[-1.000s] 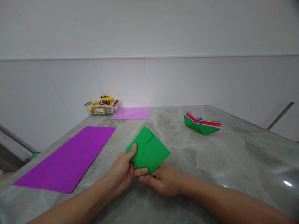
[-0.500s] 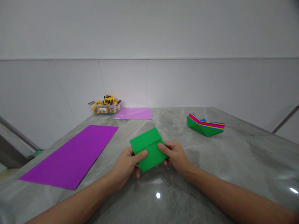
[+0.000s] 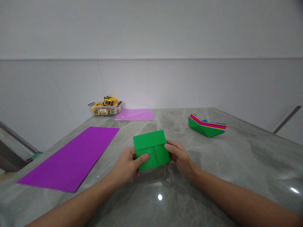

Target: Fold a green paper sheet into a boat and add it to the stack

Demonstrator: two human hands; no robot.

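Note:
A folded green paper (image 3: 153,148) is held up between my two hands over the grey table. It has a flap folded across its top and a crease running down the lower part. My left hand (image 3: 129,164) grips its left side, thumb on the front and fingers mostly hidden behind. At the right edge, my right hand (image 3: 178,156) pinches the paper between thumb and fingers. Farther off to the right sits a folded paper boat (image 3: 207,126), green below with blue, yellow and pink bands along its rim.
A large purple sheet (image 3: 71,159) lies flat on the grey marbled table (image 3: 236,164) to the left. Near the wall are a pink sheet (image 3: 136,115) and a clear plastic box (image 3: 103,111) holding yellow toy vehicles (image 3: 109,101).
The green paper has turned to lie more level, and its centre crease now shows. My right thumb has shifted from the paper's front toward its right edge.

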